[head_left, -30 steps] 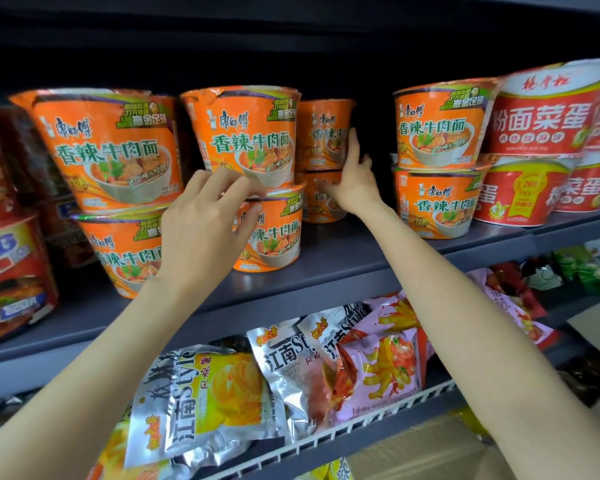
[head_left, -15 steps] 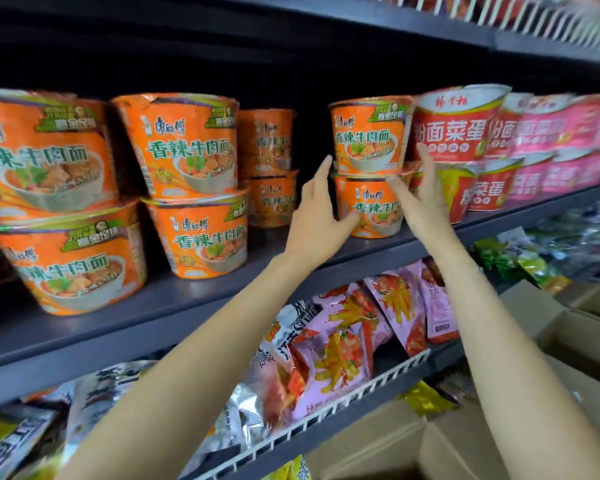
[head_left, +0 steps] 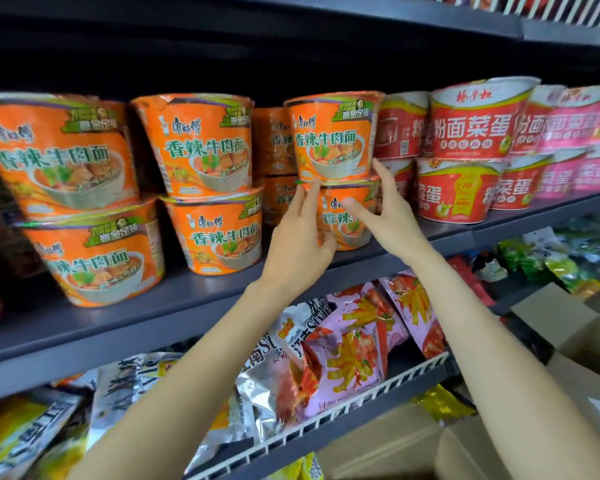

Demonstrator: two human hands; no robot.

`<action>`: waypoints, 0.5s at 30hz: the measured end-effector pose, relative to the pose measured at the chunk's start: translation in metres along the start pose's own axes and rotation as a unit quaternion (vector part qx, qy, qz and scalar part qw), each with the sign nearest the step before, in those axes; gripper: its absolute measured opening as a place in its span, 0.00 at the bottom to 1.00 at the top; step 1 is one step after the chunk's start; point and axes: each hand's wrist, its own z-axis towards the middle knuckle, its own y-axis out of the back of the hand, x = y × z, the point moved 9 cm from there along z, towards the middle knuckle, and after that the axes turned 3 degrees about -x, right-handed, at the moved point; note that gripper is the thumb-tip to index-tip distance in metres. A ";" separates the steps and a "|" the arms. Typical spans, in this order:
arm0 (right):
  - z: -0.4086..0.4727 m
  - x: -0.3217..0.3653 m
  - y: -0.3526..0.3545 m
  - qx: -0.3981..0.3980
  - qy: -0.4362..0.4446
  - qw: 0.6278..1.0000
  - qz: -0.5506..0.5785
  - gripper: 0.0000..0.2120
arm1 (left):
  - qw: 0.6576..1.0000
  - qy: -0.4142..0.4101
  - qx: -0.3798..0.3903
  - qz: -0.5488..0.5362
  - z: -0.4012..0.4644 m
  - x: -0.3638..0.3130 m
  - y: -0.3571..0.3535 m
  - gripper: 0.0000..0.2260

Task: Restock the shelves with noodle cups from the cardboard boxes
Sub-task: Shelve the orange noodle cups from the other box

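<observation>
Both hands were cupped around the lower orange cup (head_left: 343, 216) near the middle of the frame, left hand (head_left: 300, 244) on its left side, right hand (head_left: 387, 216) on its right with fingers spread, probably to nudge the two-high stack straight. The top cup (head_left: 331, 136) sat on it, just beside the red cups (head_left: 465, 157). A cardboard box (head_left: 575, 341) was open at lower right.
</observation>
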 end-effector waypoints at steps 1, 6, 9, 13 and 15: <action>-0.001 0.004 -0.008 -0.001 0.004 1.000 0.001 0.39 | 0.999 -0.026 -0.017 0.031 -0.007 -0.002 0.011 0.29; 0.000 0.009 -0.033 -0.013 0.014 1.000 0.012 0.40 | 0.916 -0.196 -0.240 0.256 -0.038 -0.017 0.087 0.14; 0.002 0.010 -0.042 -0.016 0.014 1.000 0.008 0.40 | 0.889 -0.159 -0.274 0.332 -0.034 0.006 0.116 0.10; 0.002 0.011 -0.049 -0.010 0.013 1.000 0.019 0.42 | 0.899 -0.129 -0.246 0.339 -0.030 0.032 0.124 0.09; 0.003 0.009 -0.049 0.005 0.002 0.999 0.035 0.43 | 0.904 -0.137 -0.240 0.326 -0.031 0.033 0.124 0.09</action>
